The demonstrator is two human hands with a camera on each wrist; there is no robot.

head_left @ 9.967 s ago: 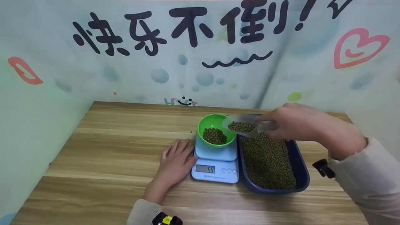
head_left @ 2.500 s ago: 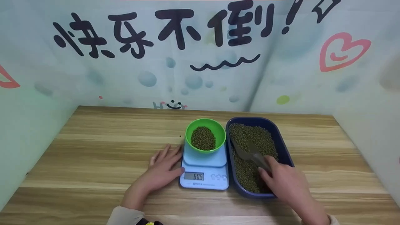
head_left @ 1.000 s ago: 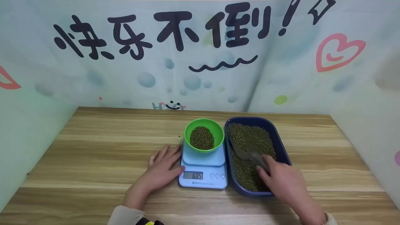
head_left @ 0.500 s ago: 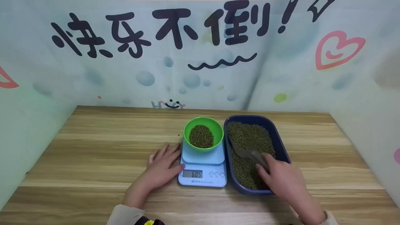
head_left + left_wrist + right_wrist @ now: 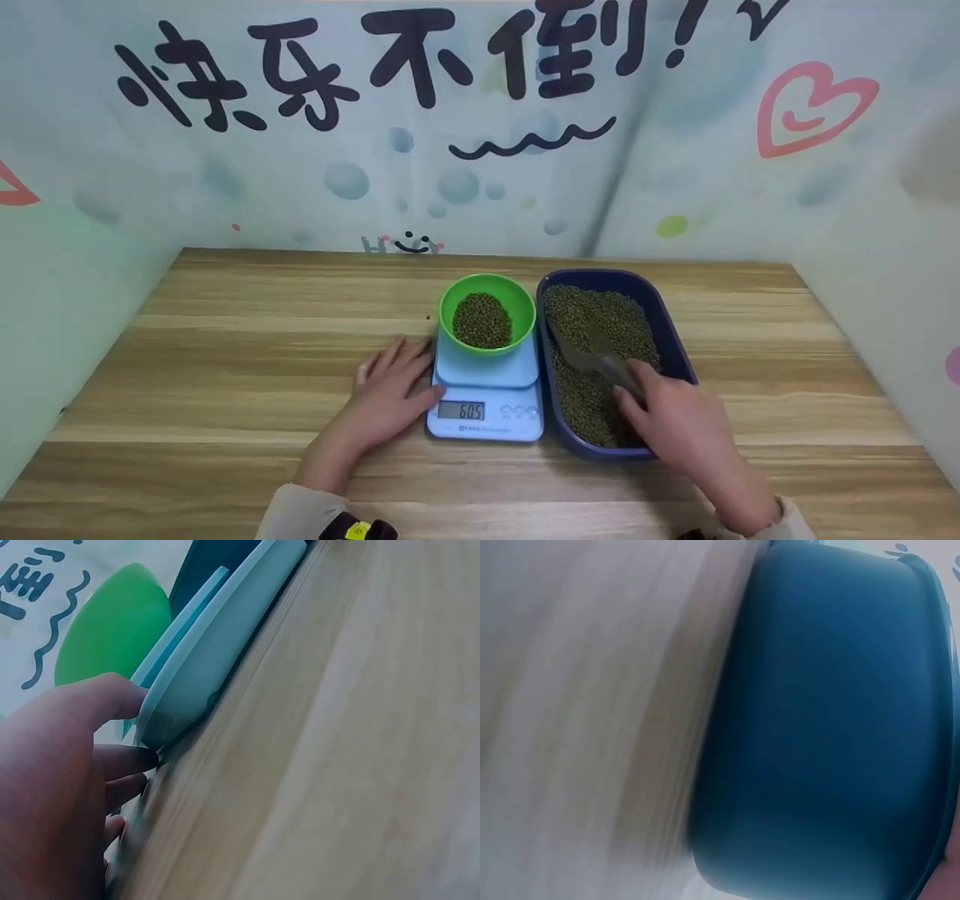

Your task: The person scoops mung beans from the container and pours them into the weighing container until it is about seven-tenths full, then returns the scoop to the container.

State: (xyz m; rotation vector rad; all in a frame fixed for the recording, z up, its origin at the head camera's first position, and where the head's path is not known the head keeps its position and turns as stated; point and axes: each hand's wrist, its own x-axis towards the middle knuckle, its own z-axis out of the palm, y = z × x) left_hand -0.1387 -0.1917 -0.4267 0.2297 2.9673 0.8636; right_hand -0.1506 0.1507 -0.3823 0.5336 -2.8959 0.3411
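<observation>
A green bowl (image 5: 523, 304) with a mound of small round green-brown beans (image 5: 482, 321) stands on a pale blue kitchen scale (image 5: 480, 433). The scale's display shows the digits 605. My left hand (image 5: 388, 394) lies on the table left of the scale, fingers spread. Its thumb touches the scale's edge, also seen in the left wrist view beside the scale (image 5: 225, 645). My right hand (image 5: 681, 420) grips the handle of a scoop (image 5: 581, 361), whose blade rests among the beans in a dark blue tub (image 5: 677, 352). The right wrist view shows mostly the tub's outer wall (image 5: 825, 720).
The tub stands close along the scale's right side. A wooden table (image 5: 247, 360) lies beneath everything. A printed white backdrop (image 5: 300, 187) rises at the table's back edge. One small dark speck lies left of the bowl.
Ten seconds ago my right hand held the bean-filled scoop at the bowl and the display showed 59. Now the scoop is in the tub and the bowl's mound is larger. Recently, only the view shifts slightly.
</observation>
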